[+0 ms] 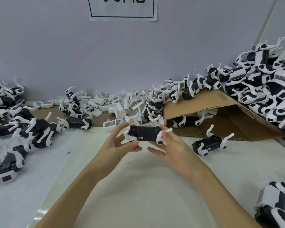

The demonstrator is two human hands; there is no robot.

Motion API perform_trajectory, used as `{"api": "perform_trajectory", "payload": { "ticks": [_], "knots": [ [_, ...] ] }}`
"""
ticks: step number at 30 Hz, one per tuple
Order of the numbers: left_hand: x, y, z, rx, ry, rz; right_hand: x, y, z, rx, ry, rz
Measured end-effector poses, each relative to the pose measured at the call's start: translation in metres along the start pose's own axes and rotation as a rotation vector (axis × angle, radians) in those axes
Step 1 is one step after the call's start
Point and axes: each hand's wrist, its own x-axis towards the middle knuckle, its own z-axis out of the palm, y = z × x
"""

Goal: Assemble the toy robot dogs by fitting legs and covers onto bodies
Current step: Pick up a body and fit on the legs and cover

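A person's left hand [120, 143] and right hand [171, 145] curl their fingers around a black toy dog body [144, 133] with white legs, above a white table [138, 186] heaped with parts.

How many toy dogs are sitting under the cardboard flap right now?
1 that shows: a black toy dog body with white legs in the shadow under the cardboard flap, right of the held one. Others may be hidden deeper inside.
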Motion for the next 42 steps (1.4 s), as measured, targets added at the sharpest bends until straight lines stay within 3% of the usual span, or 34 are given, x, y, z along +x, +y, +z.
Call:
{"api": "perform_trajectory", "payload": {
  "ticks": [3, 8, 13, 16, 22, 29, 36, 38, 42],
  "knots": [
    [0.0, 0.004, -0.005, 0.103, -0.12, 0.038, -0.005, -0.006, 0.003, 0.23, -0.081, 0.183],
    [0.0, 0.002, -0.01, 0.037, -0.322, -0.01, 0.0, 0.0, 0.003, 0.09, 0.1, 0.215],
    [0.006, 0.0, -0.003, -0.12, -0.082, -0.138, 0.002, 0.002, 0.0, 0.19, 0.197, 0.088],
    [0.008, -0.002, 0.007, -0.076, 0.046, -0.23, 0.003, 0.006, 0.002, 0.006, 0.201, -0.04],
    [0.0, -0.003, 0.008, 0.109, 0.045, -0.07, -0.001, 0.007, 0.01, -0.371, 0.172, -0.08],
    [-0.003, 0.004, 0.004, 0.28, 0.03, 0.065, -0.003, 0.006, 0.005, -0.396, 0.101, -0.186],
    [-0.008, 0.011, -0.004, 0.422, -0.053, 0.156, -0.003, 0.008, -0.007, -0.505, -0.047, -0.13],
    [-0.007, 0.012, -0.012, 0.554, -0.099, 0.215, -0.004, 0.008, -0.01, -0.691, -0.039, -0.16],
    [-0.001, 0.004, -0.023, 1.159, -0.087, 0.521, -0.002, 0.015, -0.014, -1.13, 0.066, -0.308]
  ]
}}
